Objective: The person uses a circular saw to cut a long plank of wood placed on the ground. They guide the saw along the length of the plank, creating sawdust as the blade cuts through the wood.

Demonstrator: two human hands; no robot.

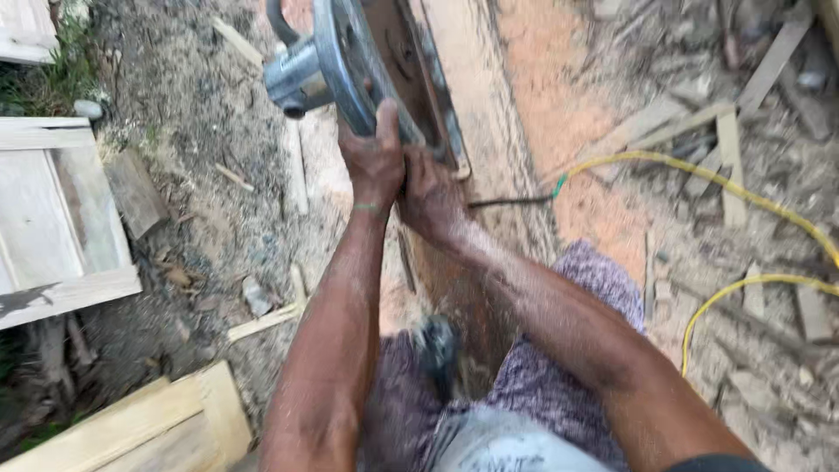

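1. Plainly, the circular saw (350,65) at the upper middle of the frame is gripped by the left hand (374,157) at its guard rim, thumb up; the right hand (430,197) is clenched just beside it, low on the saw's base.
2. Fingers could be caught, since both hands are held close to the blade housing.
3. The yellow cable (699,175) at right could be snagged or cut where it runs toward the plank (476,114).
4. Footing may be lost on the scrap-strewn, sawdust-covered ground (201,131).
5. The blade teeth and handle are cut off or blurred; what the right hand clasps cannot be told.
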